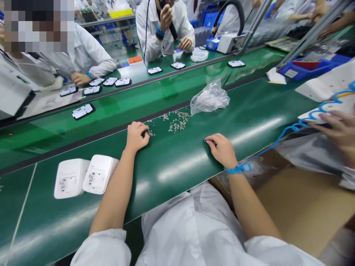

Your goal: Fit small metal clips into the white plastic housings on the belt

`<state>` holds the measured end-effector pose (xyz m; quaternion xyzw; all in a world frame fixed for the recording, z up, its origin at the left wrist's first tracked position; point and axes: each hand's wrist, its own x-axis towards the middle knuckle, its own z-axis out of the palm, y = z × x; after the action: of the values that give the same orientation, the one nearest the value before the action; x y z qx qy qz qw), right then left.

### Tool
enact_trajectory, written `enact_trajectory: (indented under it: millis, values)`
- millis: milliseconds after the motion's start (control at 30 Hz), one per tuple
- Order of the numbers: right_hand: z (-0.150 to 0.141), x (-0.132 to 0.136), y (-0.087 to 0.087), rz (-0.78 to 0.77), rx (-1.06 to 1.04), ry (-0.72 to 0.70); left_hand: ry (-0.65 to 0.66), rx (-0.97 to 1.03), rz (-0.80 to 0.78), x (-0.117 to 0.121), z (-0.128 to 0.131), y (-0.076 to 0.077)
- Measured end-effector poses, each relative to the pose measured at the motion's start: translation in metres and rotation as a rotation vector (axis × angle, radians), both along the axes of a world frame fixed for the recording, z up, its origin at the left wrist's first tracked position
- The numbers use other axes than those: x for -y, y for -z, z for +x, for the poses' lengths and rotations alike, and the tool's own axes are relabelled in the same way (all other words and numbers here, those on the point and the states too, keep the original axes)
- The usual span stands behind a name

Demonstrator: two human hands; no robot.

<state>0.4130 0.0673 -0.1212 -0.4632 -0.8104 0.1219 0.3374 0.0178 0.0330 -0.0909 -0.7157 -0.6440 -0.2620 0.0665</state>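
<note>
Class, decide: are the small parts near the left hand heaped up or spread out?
Spread out: the small parts lie scattered on the green worktop, its surface showing between them.

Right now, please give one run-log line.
left hand: beside small parts | right hand: pinching tiny piece | clear bag: beside small parts

On the green bench (177, 159), a hand can pass between the left hand (138, 136) and the right hand (221, 149), from the near edge inward. Toward the far edge, small scattered parts (177, 122) and a plastic bag (210, 99) obstruct the way. Leftward, the left forearm (115, 197) and two white housings (69, 179) stand; rightward, a blue coiled hose (292, 128) runs beside the near edge.
</note>
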Motion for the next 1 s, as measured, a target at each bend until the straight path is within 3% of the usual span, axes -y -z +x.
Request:
enact_trajectory:
  millis: [100,267,533,900,1000]
  values:
    - [-0.001,0.0001,-0.001,0.011,0.018,-0.012,0.108,-0.079,-0.099,0.0,0.0071,-0.0016]
    - [-0.0007,0.0008,-0.0014,0.009,0.025,-0.022,0.135,-0.085,-0.159,-0.0015,0.0077,-0.0024]
    - [-0.0006,0.0009,-0.0009,0.036,0.046,-0.029,0.134,-0.059,-0.076,0.0004,0.0066,-0.0035]
    - [-0.0004,0.0009,-0.0007,0.045,0.059,-0.028,0.199,0.065,-0.178,-0.0027,0.0054,-0.0032]
    - [-0.0005,0.0013,-0.001,0.044,0.061,-0.026,0.132,0.149,-0.103,-0.0037,0.0031,-0.0025]
